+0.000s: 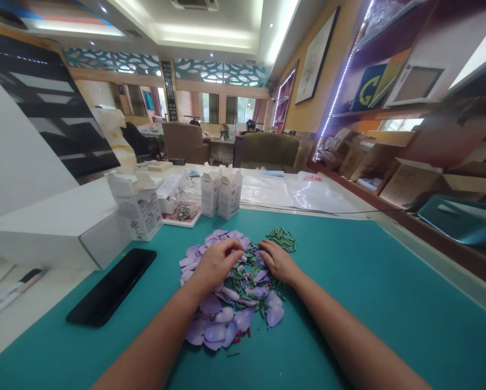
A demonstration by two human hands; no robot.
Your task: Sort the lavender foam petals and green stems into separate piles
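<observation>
A loose pile of purple plastic petals (215, 331) lies on a green mat, with small dark green leaf-like pieces (238, 283) mixed in on its right side. My left hand (215, 264) is over the upper part of the pile, thumb and fingertips pinched together; whatever is between them is too small to make out. Opposite it, my right hand (281, 263) rests at the pile's right edge, its fingers stretched toward the green pieces. Just beyond that hand is a heap of short green sticks (282, 239). A few red pieces (237, 339) lie at the near edge.
A black phone (112, 287) lies left on the green mat (389, 303). Behind it stand a white box (60, 225), an opened carton (135, 208) and two small cartons (221, 192). A tray of small shiny parts (185, 213) sits between them. Clear plastic sheeting (283, 189) covers the far table.
</observation>
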